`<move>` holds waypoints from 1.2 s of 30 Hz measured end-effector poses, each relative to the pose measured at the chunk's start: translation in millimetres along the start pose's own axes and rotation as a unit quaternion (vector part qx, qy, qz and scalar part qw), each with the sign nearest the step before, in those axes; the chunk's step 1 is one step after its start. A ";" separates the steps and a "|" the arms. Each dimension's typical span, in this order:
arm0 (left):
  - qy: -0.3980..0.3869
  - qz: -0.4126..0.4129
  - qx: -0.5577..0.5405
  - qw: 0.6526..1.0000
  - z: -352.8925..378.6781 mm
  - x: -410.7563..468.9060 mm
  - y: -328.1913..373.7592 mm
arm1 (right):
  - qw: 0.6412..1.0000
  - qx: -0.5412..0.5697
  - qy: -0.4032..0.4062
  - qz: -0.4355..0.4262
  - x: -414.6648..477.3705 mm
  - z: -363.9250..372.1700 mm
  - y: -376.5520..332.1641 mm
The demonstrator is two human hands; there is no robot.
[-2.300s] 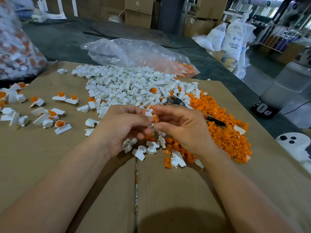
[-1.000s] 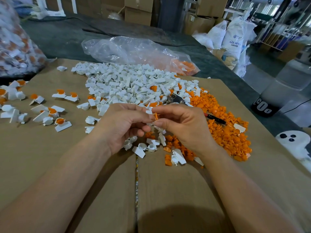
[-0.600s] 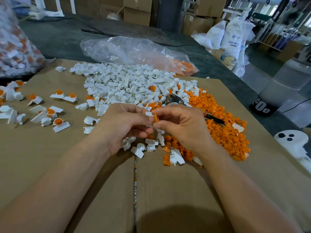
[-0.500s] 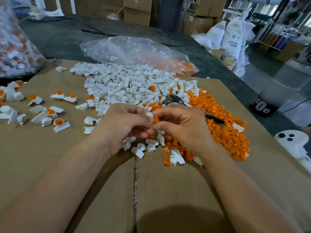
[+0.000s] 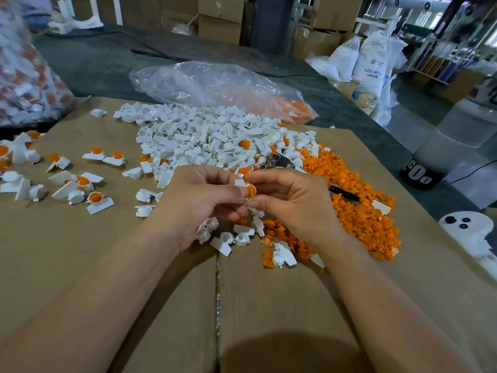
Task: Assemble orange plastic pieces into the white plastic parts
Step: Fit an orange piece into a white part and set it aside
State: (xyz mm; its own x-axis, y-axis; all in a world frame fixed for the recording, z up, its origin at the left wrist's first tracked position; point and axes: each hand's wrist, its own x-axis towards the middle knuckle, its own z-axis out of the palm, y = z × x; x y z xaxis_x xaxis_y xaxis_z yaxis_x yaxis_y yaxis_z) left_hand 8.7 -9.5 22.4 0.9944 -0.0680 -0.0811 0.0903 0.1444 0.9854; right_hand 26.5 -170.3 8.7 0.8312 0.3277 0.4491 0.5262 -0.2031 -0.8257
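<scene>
Now left hand pinches white part; right hand pinches orange piece, upright, touching part's right side. Push likely goes leftward into part.

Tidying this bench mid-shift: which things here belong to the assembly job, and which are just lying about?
Job: white part in left hand; orange piece in right hand; white parts pile; orange pieces pile; finished pieces at left.
Lying about: black pen; ghost-faced white object; white sacks behind.

Left hand and right hand extend from bare forearms
</scene>
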 end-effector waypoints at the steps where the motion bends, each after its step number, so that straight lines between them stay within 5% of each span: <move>1: 0.000 0.002 0.000 1.000 -0.1 0.0 -0.2 | 1.000 0.001 0.000 -0.002 0.2 0.2 -0.8; 36: 0.000 0.025 0.039 0.999 -1.4 -0.1 -1.9 | 0.996 -0.071 0.004 0.047 1.9 -9.7 -12.6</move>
State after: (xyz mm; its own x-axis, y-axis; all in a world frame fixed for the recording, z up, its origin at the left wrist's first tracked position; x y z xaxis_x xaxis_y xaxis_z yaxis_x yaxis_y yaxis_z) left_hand 8.5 -8.3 20.3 0.9975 -0.0624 -0.0323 0.0366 0.0696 0.9969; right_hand 23.1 -176.0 23.2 0.8796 0.2930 0.3749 0.4648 -0.3608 -0.8086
